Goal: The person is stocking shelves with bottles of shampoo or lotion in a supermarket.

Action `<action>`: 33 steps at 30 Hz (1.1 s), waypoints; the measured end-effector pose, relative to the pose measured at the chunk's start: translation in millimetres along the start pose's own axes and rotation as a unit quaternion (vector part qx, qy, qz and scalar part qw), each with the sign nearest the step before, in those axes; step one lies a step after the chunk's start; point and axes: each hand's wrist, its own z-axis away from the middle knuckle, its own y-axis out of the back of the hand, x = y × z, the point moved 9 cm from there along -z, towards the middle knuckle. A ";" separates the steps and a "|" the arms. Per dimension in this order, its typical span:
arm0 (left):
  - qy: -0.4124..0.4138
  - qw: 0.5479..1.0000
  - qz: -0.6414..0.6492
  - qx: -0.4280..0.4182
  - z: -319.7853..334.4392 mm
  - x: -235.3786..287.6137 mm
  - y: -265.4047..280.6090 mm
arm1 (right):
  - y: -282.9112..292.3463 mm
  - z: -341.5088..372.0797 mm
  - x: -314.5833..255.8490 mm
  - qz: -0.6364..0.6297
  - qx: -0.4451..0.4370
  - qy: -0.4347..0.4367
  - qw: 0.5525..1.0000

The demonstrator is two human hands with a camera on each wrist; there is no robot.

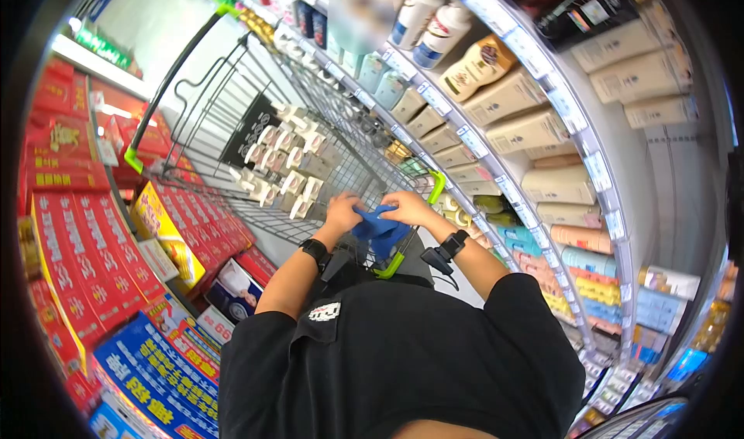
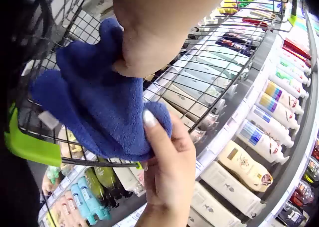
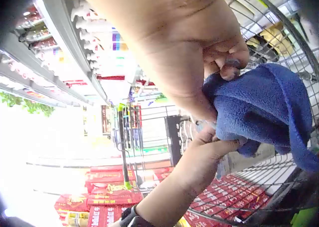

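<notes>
A blue cloth (image 1: 378, 228) hangs bunched between both hands, over the near end of the wire shopping cart (image 1: 201, 121). My left hand (image 1: 341, 213) pinches its left side. On the other side, my right hand (image 1: 408, 207) grips the cloth by its upper edge. Seen from the left wrist, the right thumb (image 2: 158, 132) presses on the folded fabric (image 2: 109, 107). In the right wrist view both hands meet at one end of the cloth (image 3: 264, 107), and the rest droops in folds. Several white pump bottles (image 1: 291, 156) stand grouped inside the cart beyond the left hand.
Shelves of bottles line the right side, with a cream bottle (image 1: 474, 68) and white bottles (image 1: 443, 36) near the cart. Stacked red boxes (image 1: 81, 253) and a blue sign (image 1: 155, 373) flank the left. The cart has green corner pieces (image 1: 391, 265).
</notes>
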 end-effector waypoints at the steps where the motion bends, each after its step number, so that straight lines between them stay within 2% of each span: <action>1: 0.022 0.998 0.024 -0.056 -5.3 -2.1 -5.0 | 13.2 8.3 -6.1 -0.010 0.022 -0.007 1.000; 3: 0.071 0.981 0.071 -0.167 -13.9 -6.7 -15.3 | 36.4 20.9 -8.3 -0.027 0.064 -0.021 0.997; 6: 0.019 0.985 0.110 -0.129 -17.8 15.6 -3.8 | 61.4 39.1 -5.9 0.065 0.185 0.056 0.979; 7: 0.010 0.989 0.088 -0.122 -17.5 24.0 1.5 | 69.1 48.3 -9.1 0.086 0.229 0.081 0.966; 11: -0.044 0.995 0.029 -0.084 -22.8 62.9 17.5 | 100.1 76.9 -0.3 0.041 0.325 0.078 0.942; 12: -0.062 0.995 0.022 -0.074 -25.2 73.2 19.4 | 109.0 84.1 -6.7 0.059 0.325 0.073 0.941; 16: -0.132 0.991 0.017 0.006 -19.5 153.2 66.2 | 137.1 140.2 -55.6 0.188 0.466 0.163 0.849; 19: -0.198 0.979 0.049 -0.030 -5.4 181.8 62.0 | 124.8 170.8 -50.6 0.269 0.456 0.206 0.823; 20: -0.231 0.964 0.063 -0.112 3.3 182.0 37.1 | 118.3 175.5 -31.9 0.265 0.444 0.179 0.837; 22: -0.294 0.913 0.084 -0.271 31.7 167.7 -15.5 | 90.0 176.0 27.1 0.270 0.350 0.092 0.893; 24: -0.153 0.854 0.033 -0.497 69.6 129.5 -72.0 | 54.5 172.1 89.1 0.262 0.242 0.016 0.934; 25: -0.165 0.843 0.047 -0.509 82.1 112.0 -89.9 | 29.6 172.5 119.1 0.252 0.181 -0.019 0.950; 26: -0.144 0.850 0.056 -0.504 88.0 115.9 -84.9 | 8.9 173.4 139.5 0.240 0.118 -0.055 0.962; 30: -0.118 0.871 0.078 -0.470 87.9 110.4 -87.8 | -21.2 163.2 156.4 0.201 0.037 -0.130 0.970; 33: -0.118 0.879 -0.050 -0.460 83.0 131.6 -87.4 | -19.9 143.8 141.5 0.191 0.033 -0.097 0.976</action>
